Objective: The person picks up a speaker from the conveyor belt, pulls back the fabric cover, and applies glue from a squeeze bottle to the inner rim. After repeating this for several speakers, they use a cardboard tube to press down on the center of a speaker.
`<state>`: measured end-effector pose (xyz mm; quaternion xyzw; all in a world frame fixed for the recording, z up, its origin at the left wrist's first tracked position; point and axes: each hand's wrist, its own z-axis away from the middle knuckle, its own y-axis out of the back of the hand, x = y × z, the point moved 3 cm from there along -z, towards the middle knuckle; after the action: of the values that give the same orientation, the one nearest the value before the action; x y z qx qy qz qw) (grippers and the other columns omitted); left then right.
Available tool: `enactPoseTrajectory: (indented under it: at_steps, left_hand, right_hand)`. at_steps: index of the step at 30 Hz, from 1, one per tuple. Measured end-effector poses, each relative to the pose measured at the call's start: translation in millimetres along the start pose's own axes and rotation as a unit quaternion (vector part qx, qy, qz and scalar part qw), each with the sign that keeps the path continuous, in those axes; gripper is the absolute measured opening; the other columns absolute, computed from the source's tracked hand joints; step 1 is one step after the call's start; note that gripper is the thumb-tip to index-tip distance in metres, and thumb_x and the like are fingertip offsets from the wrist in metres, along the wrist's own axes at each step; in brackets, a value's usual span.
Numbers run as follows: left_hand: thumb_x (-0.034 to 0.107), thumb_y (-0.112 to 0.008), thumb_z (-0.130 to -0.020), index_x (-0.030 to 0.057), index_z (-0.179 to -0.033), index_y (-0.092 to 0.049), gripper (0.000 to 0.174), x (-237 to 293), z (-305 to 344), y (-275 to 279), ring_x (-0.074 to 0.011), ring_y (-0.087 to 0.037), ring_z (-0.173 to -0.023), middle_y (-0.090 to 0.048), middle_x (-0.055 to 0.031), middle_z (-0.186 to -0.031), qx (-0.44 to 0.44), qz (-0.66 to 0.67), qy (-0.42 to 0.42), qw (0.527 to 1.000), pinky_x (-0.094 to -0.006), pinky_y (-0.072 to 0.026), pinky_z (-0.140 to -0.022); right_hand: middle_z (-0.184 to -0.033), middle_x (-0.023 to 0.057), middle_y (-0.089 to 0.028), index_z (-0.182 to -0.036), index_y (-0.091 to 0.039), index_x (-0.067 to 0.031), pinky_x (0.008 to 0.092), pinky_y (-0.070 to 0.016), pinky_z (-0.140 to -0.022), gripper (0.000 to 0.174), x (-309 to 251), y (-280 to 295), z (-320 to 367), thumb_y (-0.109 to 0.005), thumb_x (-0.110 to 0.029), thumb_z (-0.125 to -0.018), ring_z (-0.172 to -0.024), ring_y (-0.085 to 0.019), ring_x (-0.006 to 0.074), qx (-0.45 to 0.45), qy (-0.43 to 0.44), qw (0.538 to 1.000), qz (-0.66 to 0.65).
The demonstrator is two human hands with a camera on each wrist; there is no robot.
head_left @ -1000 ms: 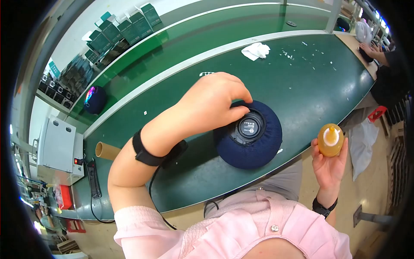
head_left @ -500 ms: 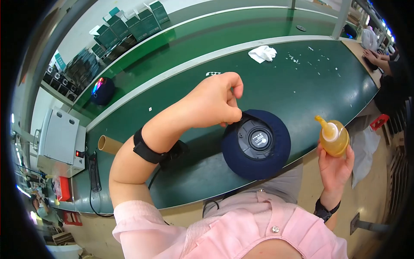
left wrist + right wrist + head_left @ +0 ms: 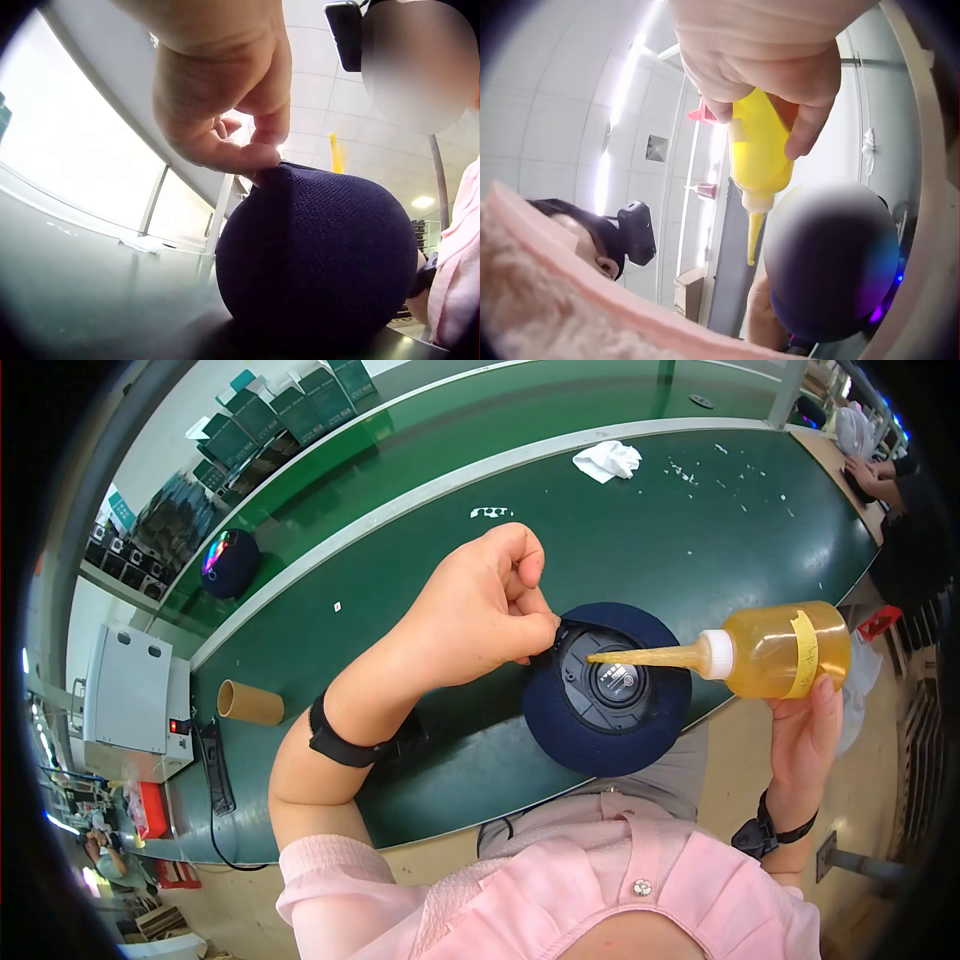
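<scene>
A round speaker [image 3: 600, 748] in navy mesh fabric sits on the green table, its black recessed base with a round label facing up. At the left of that base, my left hand [image 3: 475, 610] pinches the fabric's edge; the left wrist view shows the cloth [image 3: 322, 247] pulled up to a peak under the fingertips. My right hand [image 3: 803, 735] grips a clear squeeze bottle [image 3: 780, 650] of amber liquid, tilted on its side. Its long yellow nozzle [image 3: 645, 657] points left, overlapping the base in the head view, with the tip near the inner rim.
A cardboard tube [image 3: 250, 703] and a grey-white machine [image 3: 135, 695] stand on the left. Behind are a lit speaker [image 3: 230, 563] and green boxes [image 3: 290, 410]. A crumpled white cloth [image 3: 607, 461] and white scraps lie toward the back. Another person's hands [image 3: 872, 478] are at far right.
My right hand has tipped the bottle from nozzle-up to sideways and brought the nozzle over the speaker's base. My left hand has shifted to the base's left edge and pinches the fabric there.
</scene>
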<state>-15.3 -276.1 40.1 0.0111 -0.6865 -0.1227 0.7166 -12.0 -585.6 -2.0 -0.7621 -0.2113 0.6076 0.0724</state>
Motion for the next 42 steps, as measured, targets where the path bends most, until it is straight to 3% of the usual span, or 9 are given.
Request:
enactPoseTrajectory:
  at_steps: [3,11,20,39,42]
  left_hand:
    - [-0.005,-0.057,-0.067,0.0089,-0.079,-0.032,0.031,-0.8,-0.1,0.6,-0.0103,-0.054,-0.059,-0.055,-0.0074,-0.063,-0.007,-0.004,-0.007,1.000,-0.0225,-0.0443,-0.050]
    - [-0.006,-0.055,-0.067,0.0080,-0.078,-0.031,0.030,-1.1,2.0,-0.1,-0.0086,-0.053,-0.060,-0.054,-0.0064,-0.063,0.004,-0.029,-0.034,0.999,-0.0216,-0.0429,-0.053]
    - [-0.007,-0.055,-0.067,0.0075,-0.079,-0.031,0.030,-1.3,4.6,0.8,-0.0077,-0.053,-0.059,-0.053,-0.0060,-0.063,0.027,-0.074,-0.047,0.996,-0.0210,-0.0425,-0.053]
    - [-0.006,-0.056,-0.068,0.0066,-0.079,-0.032,0.029,2.0,5.5,-3.1,-0.0043,-0.050,-0.061,-0.052,-0.0036,-0.062,0.038,-0.102,-0.057,0.992,-0.0188,-0.0414,-0.054]
    - [-0.006,-0.057,-0.067,0.0066,-0.079,-0.033,0.029,5.7,4.9,-5.0,-0.0038,-0.051,-0.061,-0.051,-0.0029,-0.062,0.038,-0.131,-0.050,0.989,-0.0183,-0.0416,-0.055]
  right_hand:
    - [-0.122,0.0108,-0.050,-0.129,-0.037,0.0006,0.0356,-0.0472,-0.088,0.054,-4.7,-6.5,-1.0,-0.055,-0.032,-0.090,-0.108,-0.055,0.0213,0.019,0.017,0.999,0.039]
    - [-0.124,0.0103,-0.048,-0.133,-0.032,0.0027,0.0307,-0.0340,-0.098,0.078,-16.2,-25.6,2.0,-0.070,-0.038,-0.078,-0.115,-0.047,0.0194,0.028,0.037,0.986,0.158]
    - [-0.127,0.0106,-0.046,-0.136,-0.029,0.0012,0.0327,-0.0352,-0.100,0.092,-24.4,-30.2,13.7,-0.078,-0.040,-0.069,-0.117,-0.046,0.0204,0.061,0.080,0.974,0.201]
    - [-0.122,0.0098,-0.048,-0.132,-0.033,0.0030,0.0307,-0.0355,-0.098,0.083,-19.0,-14.9,23.8,-0.074,-0.040,-0.074,-0.113,-0.048,0.0191,0.067,0.036,0.984,0.161]
    - [-0.123,0.0099,-0.048,-0.132,-0.033,0.0032,0.0308,-0.0348,-0.098,0.075,-15.4,-6.8,27.6,-0.069,-0.037,-0.080,-0.114,-0.048,0.0192,0.041,0.037,0.988,0.146]
